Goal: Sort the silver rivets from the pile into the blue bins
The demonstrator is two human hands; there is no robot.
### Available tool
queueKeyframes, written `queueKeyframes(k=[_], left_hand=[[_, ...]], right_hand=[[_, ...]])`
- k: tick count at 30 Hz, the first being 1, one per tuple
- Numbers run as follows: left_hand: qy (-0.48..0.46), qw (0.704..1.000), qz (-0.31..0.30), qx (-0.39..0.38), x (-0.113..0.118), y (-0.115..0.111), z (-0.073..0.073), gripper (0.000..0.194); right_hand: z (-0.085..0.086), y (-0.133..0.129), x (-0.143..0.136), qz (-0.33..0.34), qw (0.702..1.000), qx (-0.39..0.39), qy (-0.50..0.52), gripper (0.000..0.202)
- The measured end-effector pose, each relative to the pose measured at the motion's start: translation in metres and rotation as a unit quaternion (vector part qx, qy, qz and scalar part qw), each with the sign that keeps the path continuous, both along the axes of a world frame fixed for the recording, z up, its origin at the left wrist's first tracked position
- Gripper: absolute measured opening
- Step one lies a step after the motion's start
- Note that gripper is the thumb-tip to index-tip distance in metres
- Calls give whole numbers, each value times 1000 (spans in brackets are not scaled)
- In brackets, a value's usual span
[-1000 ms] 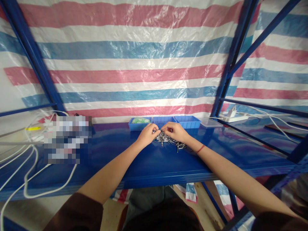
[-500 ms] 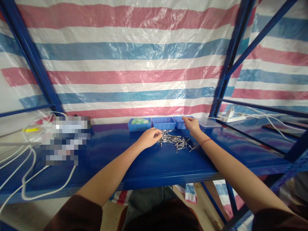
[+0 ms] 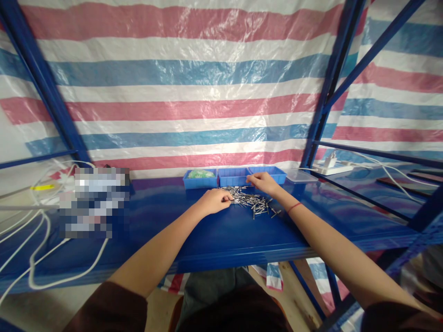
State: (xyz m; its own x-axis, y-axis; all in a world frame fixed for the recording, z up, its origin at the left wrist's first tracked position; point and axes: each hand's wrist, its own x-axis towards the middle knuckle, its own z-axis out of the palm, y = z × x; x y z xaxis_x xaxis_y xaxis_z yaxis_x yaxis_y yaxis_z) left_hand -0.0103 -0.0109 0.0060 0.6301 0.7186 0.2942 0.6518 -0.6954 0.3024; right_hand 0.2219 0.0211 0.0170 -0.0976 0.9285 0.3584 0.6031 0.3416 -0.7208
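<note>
A loose pile of silver metal rivets [image 3: 249, 199] lies on the blue table. At the pile's left edge rests my left hand [image 3: 217, 201], its fingers curled around something too small to make out. My right hand [image 3: 263, 182] is above the back of the pile, in front of the blue bins, with thumb and fingertips pinched together; what they hold, if anything, cannot be seen. Behind are the middle blue bin [image 3: 233, 176], the right blue bin [image 3: 273, 174] and the left blue bin [image 3: 187, 183], which holds a green bagged item [image 3: 200, 174].
A clear plastic lid [image 3: 302, 176] lies right of the bins, near a white power strip [image 3: 334, 168]. White cables [image 3: 48, 240] and a pixelated object [image 3: 95, 200] occupy the left side. Blue frame posts [image 3: 320, 92] stand at both sides before a striped sheet [image 3: 200, 74].
My right hand has moved left and slightly down from the right bin, where a thin piece stuck up from its fingertips. My left hand has barely shifted.
</note>
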Motion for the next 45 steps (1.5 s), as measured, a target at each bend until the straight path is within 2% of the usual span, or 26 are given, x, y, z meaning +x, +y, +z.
queueKeyframes(k=[5, 9, 12, 14, 17, 21, 28, 32, 39, 42, 45], left_hand=[[9, 999, 26, 24, -1, -4, 0, 26], [24, 999, 29, 34, -1, -9, 4, 26], [2, 999, 40, 34, -1, -8, 6, 26], [-49, 998, 49, 11, 0, -5, 5, 25], [-160, 985, 56, -34, 0, 2, 1, 20], [-267, 960, 25, -84, 1, 11, -5, 15], [-362, 919, -16, -155, 7, 11, -3, 9], [-376, 908, -14, -182, 7, 7, 0, 10], [-355, 916, -26, -182, 9, 9, -5, 17], [-307, 941, -32, -138, 9, 10, -7, 23], [-280, 957, -3, -77, 8, 9, -6, 23]], right_hand=[[2, -12, -15, 100, 986, 55, -123, 39], [3, -20, -21, 146, 973, 71, -164, 37], [2, -20, -22, 167, 969, 63, -168, 28], [1, -19, -23, 182, 969, 63, -153, 19], [-1, -19, -29, 189, 974, 75, -103, 18], [-1, -24, -42, 205, 976, 65, -12, 20], [6, -33, -49, 214, 969, 13, 123, 29], [6, -33, -48, 223, 966, 7, 132, 29], [3, -31, -49, 234, 964, 40, 118, 29], [4, -31, -48, 230, 965, 80, 98, 28], [5, -30, -47, 217, 967, 117, 67, 28]])
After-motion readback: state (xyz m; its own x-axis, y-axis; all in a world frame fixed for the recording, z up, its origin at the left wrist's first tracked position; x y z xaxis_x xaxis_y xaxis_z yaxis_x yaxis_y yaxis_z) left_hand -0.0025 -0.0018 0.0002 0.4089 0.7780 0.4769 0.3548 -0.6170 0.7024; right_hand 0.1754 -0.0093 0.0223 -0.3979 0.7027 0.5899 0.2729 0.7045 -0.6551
